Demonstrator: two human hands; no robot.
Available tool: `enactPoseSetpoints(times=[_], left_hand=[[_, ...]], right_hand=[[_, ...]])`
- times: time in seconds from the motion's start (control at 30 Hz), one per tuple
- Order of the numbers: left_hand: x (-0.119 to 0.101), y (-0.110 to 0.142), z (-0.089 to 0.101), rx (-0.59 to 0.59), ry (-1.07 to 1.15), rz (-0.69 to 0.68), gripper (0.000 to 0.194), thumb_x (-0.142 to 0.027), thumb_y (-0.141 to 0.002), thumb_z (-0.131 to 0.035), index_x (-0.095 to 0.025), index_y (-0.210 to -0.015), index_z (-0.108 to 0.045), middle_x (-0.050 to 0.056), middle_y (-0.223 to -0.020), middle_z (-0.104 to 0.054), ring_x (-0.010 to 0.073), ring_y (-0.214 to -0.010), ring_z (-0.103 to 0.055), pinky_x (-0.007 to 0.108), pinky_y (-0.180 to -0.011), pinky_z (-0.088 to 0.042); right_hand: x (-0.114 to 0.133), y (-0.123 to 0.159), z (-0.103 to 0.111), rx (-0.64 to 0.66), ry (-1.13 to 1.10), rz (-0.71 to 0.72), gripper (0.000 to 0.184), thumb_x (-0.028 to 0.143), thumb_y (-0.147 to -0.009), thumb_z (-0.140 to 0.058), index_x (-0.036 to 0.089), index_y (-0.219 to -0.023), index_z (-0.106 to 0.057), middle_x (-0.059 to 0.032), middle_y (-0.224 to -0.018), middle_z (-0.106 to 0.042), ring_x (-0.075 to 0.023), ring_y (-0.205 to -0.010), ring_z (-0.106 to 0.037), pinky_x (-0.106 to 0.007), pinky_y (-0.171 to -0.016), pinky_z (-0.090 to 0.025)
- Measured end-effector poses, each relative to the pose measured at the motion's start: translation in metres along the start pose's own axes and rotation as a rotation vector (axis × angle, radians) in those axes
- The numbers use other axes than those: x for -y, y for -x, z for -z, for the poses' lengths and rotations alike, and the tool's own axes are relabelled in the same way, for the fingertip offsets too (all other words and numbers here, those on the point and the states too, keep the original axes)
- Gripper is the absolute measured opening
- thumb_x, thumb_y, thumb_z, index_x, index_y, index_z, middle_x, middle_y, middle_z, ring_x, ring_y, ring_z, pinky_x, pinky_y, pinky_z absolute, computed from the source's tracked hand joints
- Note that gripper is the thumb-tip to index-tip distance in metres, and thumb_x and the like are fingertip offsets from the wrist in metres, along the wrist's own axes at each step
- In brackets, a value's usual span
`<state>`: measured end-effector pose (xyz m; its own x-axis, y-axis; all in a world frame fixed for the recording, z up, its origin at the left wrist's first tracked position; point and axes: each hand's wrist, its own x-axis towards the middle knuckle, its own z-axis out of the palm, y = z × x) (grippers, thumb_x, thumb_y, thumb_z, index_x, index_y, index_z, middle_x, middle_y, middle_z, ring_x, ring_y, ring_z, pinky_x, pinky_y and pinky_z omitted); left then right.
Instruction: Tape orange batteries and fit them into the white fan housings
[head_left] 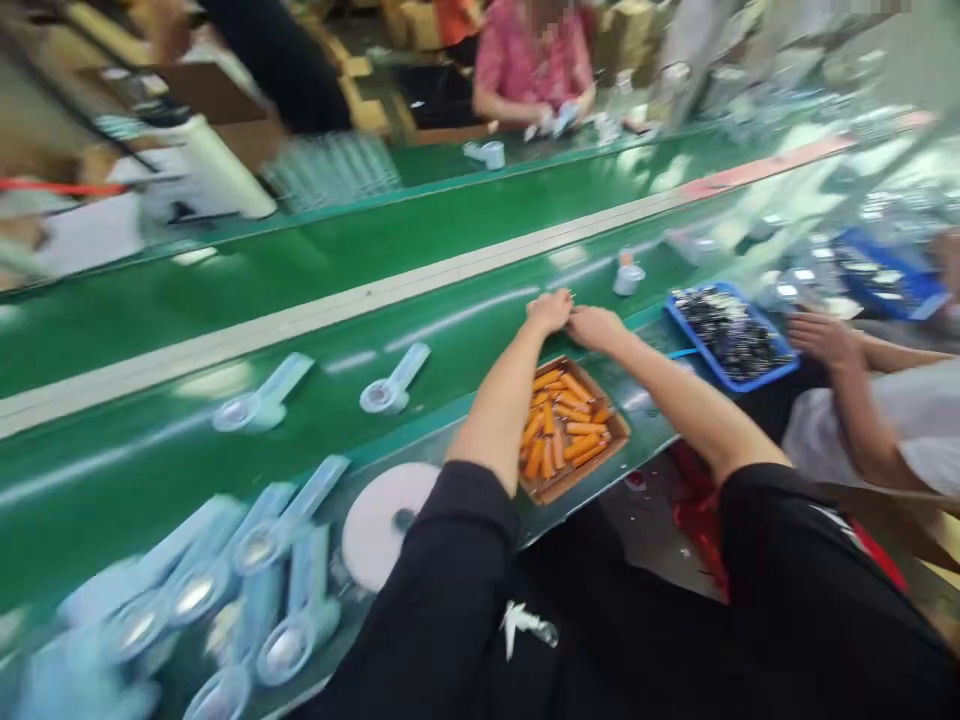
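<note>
My left hand (550, 309) and my right hand (595, 326) meet over the green conveyor belt (315, 300), just beyond a brown cardboard tray (617, 432) filled with several orange cylinders (568, 420). Both hands have their fingers curled together and touch each other. What they hold is hidden and blurred. Pale blue magnifier-like pieces (394, 385) lie on the belt to the left, another piece (260, 400) further left.
A heap of pale blue pieces (225, 590) and a white tape roll (386, 520) lie near left. A blue tray (731, 335) of dark parts sits right, beside a co-worker's hand (825, 338). Another person (534, 62) works across the belt.
</note>
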<state>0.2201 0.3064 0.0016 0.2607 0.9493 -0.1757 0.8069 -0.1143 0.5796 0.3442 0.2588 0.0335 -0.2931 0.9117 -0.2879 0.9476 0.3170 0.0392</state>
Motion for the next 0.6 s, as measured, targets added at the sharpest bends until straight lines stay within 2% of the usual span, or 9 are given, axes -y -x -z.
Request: enactPoseSetpoints(times=[0.1,0.23,0.4,0.5,0.57,0.6], left_hand=[[0.006,-0.019,-0.006,0.001,-0.012,0.047,0.040,-0.036,-0.118,-0.040,-0.023,-0.148,-0.064,0.012,-0.150,-0.070,0.0255,-0.145,-0.059,0.045,-0.122,-0.042],[0.007,-0.028,-0.012,0.003,-0.012,0.044,0.042,-0.037,-0.117,-0.038,-0.025,-0.149,-0.063,0.013,-0.153,-0.069,0.0258,-0.149,-0.055,0.043,-0.123,-0.038],[-0.010,-0.009,-0.009,-0.016,-0.031,-0.004,0.043,-0.030,-0.113,-0.035,-0.021,-0.143,-0.064,0.017,-0.148,-0.070,0.0314,-0.148,-0.056,0.052,-0.125,-0.039],[-0.015,0.003,0.002,-0.044,-0.039,-0.039,0.046,-0.032,-0.108,-0.045,-0.019,-0.149,-0.060,0.021,-0.152,-0.067,0.0355,-0.149,-0.056,0.055,-0.124,-0.044],[-0.009,0.026,0.012,-0.084,-0.042,-0.065,0.055,-0.035,-0.104,-0.052,-0.018,-0.156,-0.054,0.023,-0.161,-0.060,0.0385,-0.153,-0.052,0.059,-0.127,-0.043],[0.000,0.045,0.017,-0.106,-0.044,-0.079,0.059,-0.036,-0.103,-0.053,-0.018,-0.158,-0.052,0.023,-0.164,-0.058,0.0385,-0.156,-0.050,0.061,-0.129,-0.041]], right_hand=[[-0.012,-0.015,-0.006,-0.001,0.014,0.031,0.037,0.027,-0.115,-0.054,0.010,-0.139,-0.076,-0.0296,-0.134,-0.077,-0.0354,-0.125,-0.076,-0.043,-0.105,-0.055],[-0.021,-0.018,-0.016,-0.021,0.015,0.016,0.042,0.032,-0.118,-0.047,0.010,-0.141,-0.075,-0.0306,-0.138,-0.075,-0.0343,-0.128,-0.074,-0.043,-0.106,-0.053],[-0.012,-0.003,-0.020,-0.039,-0.023,-0.090,0.042,0.029,-0.114,-0.045,0.014,-0.131,-0.080,-0.0240,-0.134,-0.079,-0.0324,-0.123,-0.077,-0.039,-0.105,-0.059],[-0.017,0.000,-0.024,-0.072,-0.075,-0.073,0.041,0.024,-0.111,-0.049,0.025,-0.141,-0.076,-0.0142,-0.144,-0.077,-0.0271,-0.132,-0.074,-0.035,-0.108,-0.059],[-0.026,0.005,-0.028,-0.093,-0.105,-0.053,0.046,0.023,-0.111,-0.049,0.034,-0.150,-0.069,-0.0077,-0.153,-0.073,-0.0248,-0.137,-0.071,-0.035,-0.108,-0.060],[-0.030,0.008,-0.030,-0.100,-0.118,-0.048,0.048,0.024,-0.111,-0.049,0.037,-0.154,-0.066,-0.0062,-0.155,-0.072,-0.0250,-0.138,-0.071,-0.036,-0.107,-0.061]])
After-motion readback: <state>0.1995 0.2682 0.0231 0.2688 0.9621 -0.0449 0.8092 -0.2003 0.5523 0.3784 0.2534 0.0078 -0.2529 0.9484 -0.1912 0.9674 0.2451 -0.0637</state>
